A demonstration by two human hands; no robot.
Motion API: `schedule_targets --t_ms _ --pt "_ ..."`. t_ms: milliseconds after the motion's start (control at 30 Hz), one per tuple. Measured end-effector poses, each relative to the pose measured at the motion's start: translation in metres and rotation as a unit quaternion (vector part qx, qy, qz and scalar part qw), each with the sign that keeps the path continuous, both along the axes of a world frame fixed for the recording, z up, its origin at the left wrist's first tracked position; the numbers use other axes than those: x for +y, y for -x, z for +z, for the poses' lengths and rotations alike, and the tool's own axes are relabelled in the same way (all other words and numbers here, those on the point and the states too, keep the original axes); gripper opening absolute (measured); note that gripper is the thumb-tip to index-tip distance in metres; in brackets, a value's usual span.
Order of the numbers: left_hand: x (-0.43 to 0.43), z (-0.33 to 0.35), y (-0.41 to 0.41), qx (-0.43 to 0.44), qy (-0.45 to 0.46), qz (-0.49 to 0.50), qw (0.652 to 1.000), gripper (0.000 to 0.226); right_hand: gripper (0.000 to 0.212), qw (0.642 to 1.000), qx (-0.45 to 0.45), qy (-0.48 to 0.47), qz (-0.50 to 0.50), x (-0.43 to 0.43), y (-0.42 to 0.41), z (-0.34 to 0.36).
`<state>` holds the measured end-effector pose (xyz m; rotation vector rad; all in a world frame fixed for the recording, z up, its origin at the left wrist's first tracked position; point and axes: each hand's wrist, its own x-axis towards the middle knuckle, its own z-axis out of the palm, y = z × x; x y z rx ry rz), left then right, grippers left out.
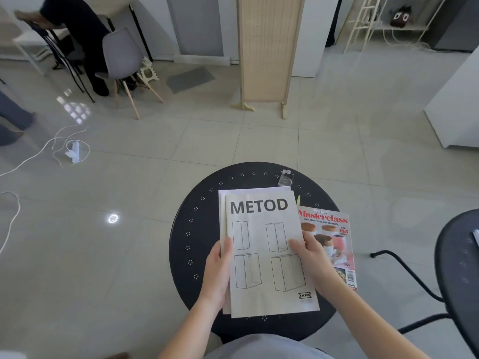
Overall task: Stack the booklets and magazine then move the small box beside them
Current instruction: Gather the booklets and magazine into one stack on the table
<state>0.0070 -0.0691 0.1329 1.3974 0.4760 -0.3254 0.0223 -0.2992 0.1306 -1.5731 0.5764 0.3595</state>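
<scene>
A beige METOD booklet (267, 255) lies on top of other white booklets (254, 190) on the round black table (191, 234). My left hand (217, 270) grips the stack's left edge, thumb on the cover. My right hand (311, 255) holds its right edge, thumb on top. A red Masterclass magazine (334, 234) lies to the right, partly under the booklet and my right hand. The small box (286, 178), dark and shiny, stands at the table's far edge, apart from both hands.
A second dark table (458, 268) with papers is at the right, with a black chair frame (404, 270) between. On the tiled floor beyond are a wooden screen (267, 53), a grey chair (121, 58), white cables (51, 146) and a person's legs (90, 47).
</scene>
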Motion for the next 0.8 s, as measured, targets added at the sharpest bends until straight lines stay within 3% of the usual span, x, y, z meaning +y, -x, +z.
schedule_targets --t_ms 200,367,533,667,800 --pt "-0.009 -0.008 0.006 -0.012 -0.056 -0.018 0.998 0.024 0.038 0.999 0.003 0.048 -0.005 0.007 0.009 -0.006" --pt "-0.011 -0.01 0.008 -0.016 -0.078 -0.027 0.996 0.024 0.013 0.998 0.001 0.055 0.023 -0.006 0.008 -0.013" --pt "-0.013 -0.012 0.007 -0.013 -0.084 -0.033 0.996 0.024 0.024 0.992 0.024 0.114 0.042 -0.036 0.005 -0.038" --pt "-0.017 -0.015 0.003 -0.01 -0.094 -0.027 0.995 0.025 0.03 0.977 0.064 0.203 0.002 -0.075 0.003 -0.061" --pt "-0.019 -0.016 -0.001 0.001 -0.102 -0.016 0.995 0.024 0.051 0.961 0.127 0.242 -0.047 -0.117 -0.004 -0.09"
